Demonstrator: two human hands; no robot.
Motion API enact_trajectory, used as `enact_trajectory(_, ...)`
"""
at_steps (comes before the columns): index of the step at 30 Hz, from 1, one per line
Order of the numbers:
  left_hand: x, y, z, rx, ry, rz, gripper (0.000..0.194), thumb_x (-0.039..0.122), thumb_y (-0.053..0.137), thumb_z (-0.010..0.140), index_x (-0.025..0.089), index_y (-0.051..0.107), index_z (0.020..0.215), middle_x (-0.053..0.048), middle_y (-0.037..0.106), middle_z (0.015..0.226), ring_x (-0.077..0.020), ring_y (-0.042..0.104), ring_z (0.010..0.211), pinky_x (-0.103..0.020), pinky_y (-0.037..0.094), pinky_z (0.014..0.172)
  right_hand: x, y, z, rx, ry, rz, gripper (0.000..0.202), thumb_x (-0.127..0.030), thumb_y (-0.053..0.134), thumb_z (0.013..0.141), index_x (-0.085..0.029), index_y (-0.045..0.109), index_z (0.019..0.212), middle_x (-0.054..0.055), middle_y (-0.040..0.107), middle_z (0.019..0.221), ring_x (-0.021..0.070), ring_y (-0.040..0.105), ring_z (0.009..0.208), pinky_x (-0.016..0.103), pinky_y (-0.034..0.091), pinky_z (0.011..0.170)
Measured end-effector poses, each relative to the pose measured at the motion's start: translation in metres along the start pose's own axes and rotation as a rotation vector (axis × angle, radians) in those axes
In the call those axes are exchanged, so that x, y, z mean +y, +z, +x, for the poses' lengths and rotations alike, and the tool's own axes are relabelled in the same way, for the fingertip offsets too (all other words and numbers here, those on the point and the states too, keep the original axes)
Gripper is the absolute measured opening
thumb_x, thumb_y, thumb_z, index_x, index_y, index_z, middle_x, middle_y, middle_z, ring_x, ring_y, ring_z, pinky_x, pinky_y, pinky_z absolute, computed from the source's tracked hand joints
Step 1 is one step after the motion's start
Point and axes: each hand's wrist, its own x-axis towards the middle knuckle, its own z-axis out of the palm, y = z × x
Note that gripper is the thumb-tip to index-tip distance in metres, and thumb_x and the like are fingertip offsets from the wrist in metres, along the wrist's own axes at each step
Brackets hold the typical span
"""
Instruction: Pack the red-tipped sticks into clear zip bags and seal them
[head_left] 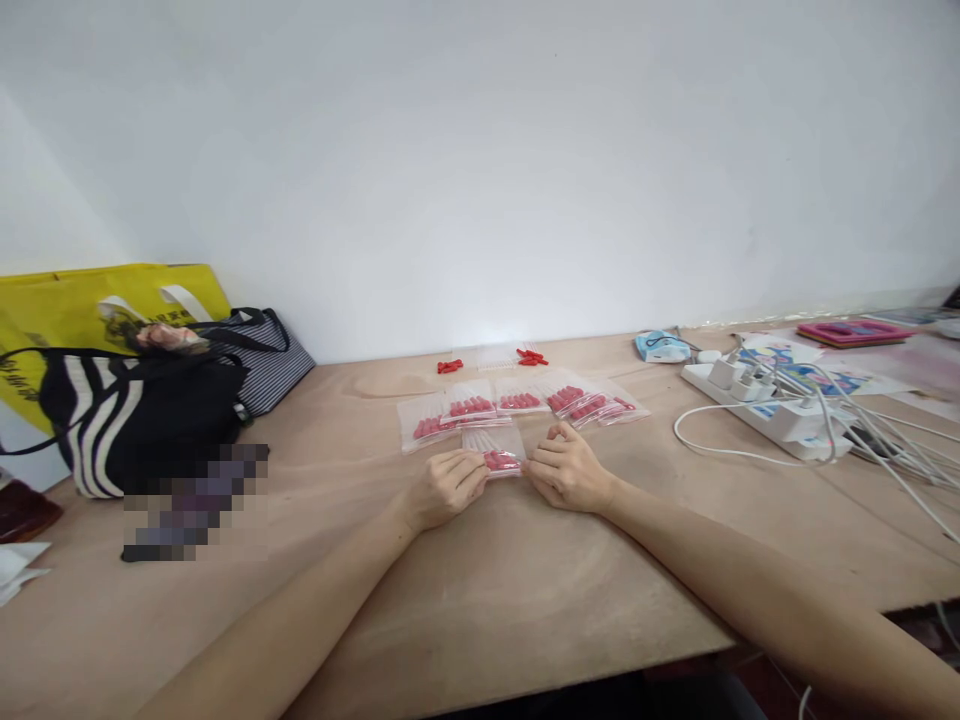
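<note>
Between my hands lies a small clear plastic bag (pixel 493 444) holding thin white sticks with red ends. Its near edge is pinched at the left corner by my left hand (pixel 448 484), fingers closed. At the right corner my right hand (pixel 564 470) has its fingers curled and closed on the same edge. Just beyond, several similar filled bags (pixel 520 401) overlap in a row on the table. Two little heaps of loose red pieces, a left heap (pixel 450 367) and a right heap (pixel 532 357), sit farther back near the wall, beside pale sticks (pixel 495 357).
A white power strip (pixel 772 410) with plugs and tangled cables lies at right, near a blue face mask (pixel 663 347) and papers. At left stand a black bag with white stripes (pixel 142 420), a striped bag (pixel 266 362) and a yellow bag (pixel 45 300). A wall (pixel 480 180) closes the back.
</note>
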Motion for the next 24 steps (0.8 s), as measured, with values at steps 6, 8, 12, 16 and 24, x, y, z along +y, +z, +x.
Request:
enact_trajectory(6,-0.003,-0.008,-0.006,0.005,0.000,0.046,0.012,0.008,0.045,0.084,0.012,0.055,0.079,-0.004,0.063,0.072,-0.0128,0.060,0.067,-0.027,0.051,0.067,-0.001,0.001,-0.002,-0.012,0.013,0.004,0.022,-0.011,0.041,0.080,-0.016,0.050,0.060,-0.002,0.048,0.054,0.0092,0.036,0.057,0.029,0.025,0.068)
enact_trajectory(8,-0.003,-0.010,-0.006,-0.020,0.005,0.080,0.014,0.008,0.046,0.084,0.012,0.054,0.073,-0.002,0.059,0.063,-0.0123,0.056,0.058,-0.027,0.048,0.059,-0.001,0.001,-0.002,-0.019,0.018,0.003,0.022,-0.011,0.040,0.080,-0.016,0.050,0.060,-0.002,0.048,0.054,0.0093,0.037,0.057,0.029,0.025,0.068)
enact_trajectory(12,-0.003,-0.013,-0.005,-0.073,-0.028,0.108,0.023,0.010,0.043,0.087,0.013,0.053,0.066,0.000,0.052,0.054,-0.0110,0.049,0.049,-0.024,0.039,0.048,-0.001,0.000,-0.002,0.007,0.013,0.000,0.022,-0.010,0.041,0.079,-0.016,0.049,0.060,-0.002,0.048,0.054,0.0092,0.035,0.056,0.028,0.025,0.067)
enact_trajectory(16,-0.002,-0.010,-0.009,-0.084,-0.051,0.098,0.027,0.010,0.040,0.088,0.013,0.053,0.065,-0.001,0.053,0.056,-0.0121,0.049,0.052,-0.025,0.038,0.052,-0.001,0.000,0.000,0.026,0.005,0.007,0.019,-0.010,0.042,0.079,-0.016,0.050,0.062,-0.003,0.048,0.054,0.0092,0.035,0.056,0.028,0.026,0.068)
enact_trajectory(24,-0.004,-0.015,-0.014,-0.242,-0.730,-0.541,0.028,0.042,0.047,0.084,0.019,0.051,0.099,0.003,0.057,0.059,-0.0117,0.055,0.052,-0.022,0.042,0.053,0.002,-0.001,-0.007,-0.004,0.071,0.038,0.024,-0.012,0.039,0.083,-0.016,0.048,0.061,-0.002,0.048,0.054,0.0092,0.035,0.053,0.028,0.029,0.073)
